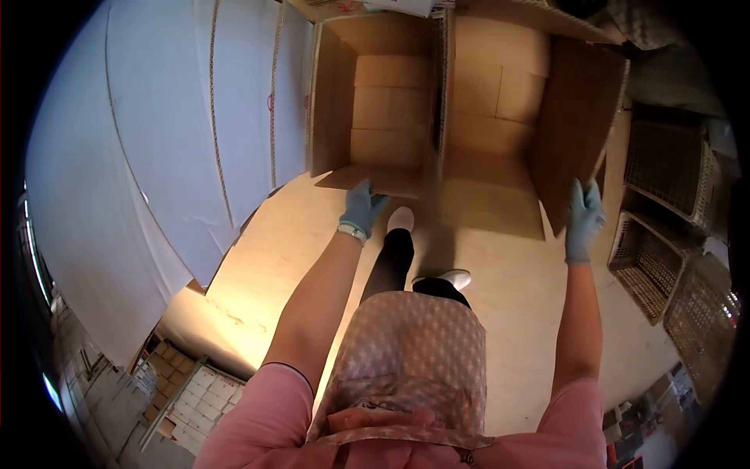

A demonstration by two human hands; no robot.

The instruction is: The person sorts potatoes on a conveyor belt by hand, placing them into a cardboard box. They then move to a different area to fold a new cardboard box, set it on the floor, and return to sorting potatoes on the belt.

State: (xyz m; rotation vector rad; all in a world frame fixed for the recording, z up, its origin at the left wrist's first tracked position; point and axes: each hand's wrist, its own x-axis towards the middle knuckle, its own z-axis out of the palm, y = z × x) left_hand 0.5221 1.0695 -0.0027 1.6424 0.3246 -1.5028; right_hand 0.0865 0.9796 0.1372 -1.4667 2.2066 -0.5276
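Two open cardboard boxes stand side by side ahead of me, their insides facing up at me with nothing in them. My left hand (362, 209), in a blue glove, grips the near edge of the left cardboard box (387, 109). A light-coloured watch (351, 231) circles that wrist. On the right cardboard box (578, 125), my right hand (584, 217), gloved too, is closed on the lower corner of the right side panel. Some fingers of both hands are hidden by the cardboard.
White sheets or panels (164, 125) with corrugated edges fill the left side. Plastic crates (652, 262) are stacked at the right. At the top right, part of another person (644, 23) shows. Stacked white boxes (199, 406) stand at the lower left. Pale floor (516, 305) lies around my feet.
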